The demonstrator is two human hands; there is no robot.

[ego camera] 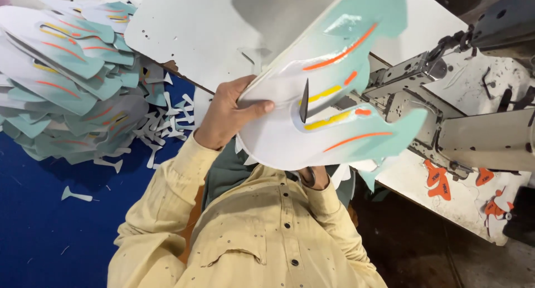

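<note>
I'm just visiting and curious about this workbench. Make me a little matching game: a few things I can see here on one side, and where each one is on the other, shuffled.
Things:
1. shoe upper piece
2. pile of cut pieces
3. sewing machine
4. orange patches

Places:
A. heaped on the blue surface at the left of the picture
B. lying flat on the white table, low on the right of the picture
C. held up by the left hand, with scissors poking through its slot
D. standing on the white table at the right of the picture

Pairs: 1-C, 2-A, 3-D, 4-B
</note>
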